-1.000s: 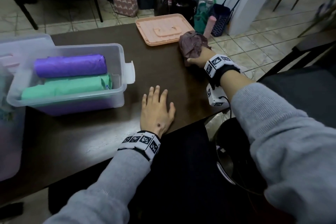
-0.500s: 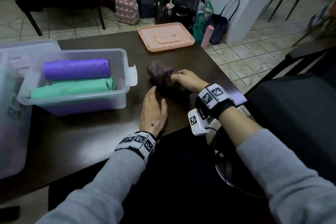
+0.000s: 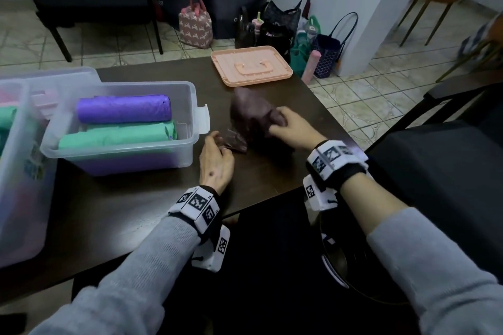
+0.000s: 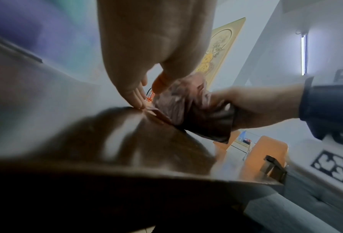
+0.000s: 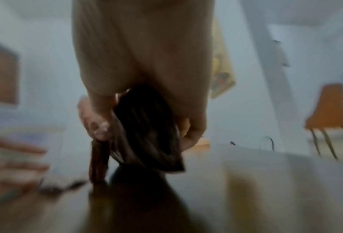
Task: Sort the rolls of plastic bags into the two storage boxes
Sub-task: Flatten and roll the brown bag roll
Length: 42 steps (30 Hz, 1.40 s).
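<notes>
A dark brown roll of plastic bags (image 3: 249,111) lies on the dark table right of the clear storage box (image 3: 194,128). My right hand (image 3: 275,125) grips the roll's near right end, fingers curled round it; the blurred right wrist view shows the same roll (image 5: 146,134). My left hand (image 3: 217,143) pinches the roll's loose flap (image 3: 235,142) low by the tabletop. In the left wrist view the left fingertips (image 4: 138,97) meet the flap beside the roll (image 4: 184,104). The box holds a purple roll (image 3: 123,109) above a green roll (image 3: 117,136).
A second clear box (image 3: 16,177) stands at the far left, a green roll showing in it. A pink lid (image 3: 251,69) lies at the table's far edge. Bags (image 3: 194,24) and chairs stand on the tiled floor beyond. The table's right edge runs close to my right wrist.
My right hand carried the brown roll from beside the pink lid toward the table's middle. My left hand left its flat rest on the table and took the roll's loose flap.
</notes>
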{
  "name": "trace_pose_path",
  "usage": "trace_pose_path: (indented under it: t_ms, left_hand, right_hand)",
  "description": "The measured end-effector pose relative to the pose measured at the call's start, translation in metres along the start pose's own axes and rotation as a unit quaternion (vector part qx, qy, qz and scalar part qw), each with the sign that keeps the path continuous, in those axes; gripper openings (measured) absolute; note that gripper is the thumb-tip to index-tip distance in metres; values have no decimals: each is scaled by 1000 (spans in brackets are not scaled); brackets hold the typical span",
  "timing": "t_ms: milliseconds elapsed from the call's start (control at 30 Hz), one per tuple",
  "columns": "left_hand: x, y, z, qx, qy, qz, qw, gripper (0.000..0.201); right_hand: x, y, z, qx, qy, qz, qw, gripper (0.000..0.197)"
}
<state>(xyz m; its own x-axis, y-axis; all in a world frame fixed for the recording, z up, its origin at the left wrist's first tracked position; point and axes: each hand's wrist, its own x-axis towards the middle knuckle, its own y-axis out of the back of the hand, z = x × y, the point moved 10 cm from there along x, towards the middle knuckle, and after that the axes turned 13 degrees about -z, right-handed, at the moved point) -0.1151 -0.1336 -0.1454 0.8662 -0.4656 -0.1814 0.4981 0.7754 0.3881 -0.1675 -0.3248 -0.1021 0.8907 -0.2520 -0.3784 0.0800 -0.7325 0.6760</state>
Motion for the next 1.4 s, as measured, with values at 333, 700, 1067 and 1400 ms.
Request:
trace_pose_path:
  t_ms: [333,700,1067,1400]
  left_hand:
    - [-1,-1,-7,-3,75,-29,997,37]
    - [11,-2,-28,-105,137,-65,983,50]
    - [-9,1,30,160,39,-103,981,43]
    - [-13,-30,74,-581,99,-118,800,76]
  right_hand:
    - [-19,7,-33,-39,31,68,996,36]
    - [5,-18,5,-131,-105,-116,979,66]
    - [-13,0,-34,-247,-51,75,965,50]
    - [-59,24,-86,-308,145,260,904,54]
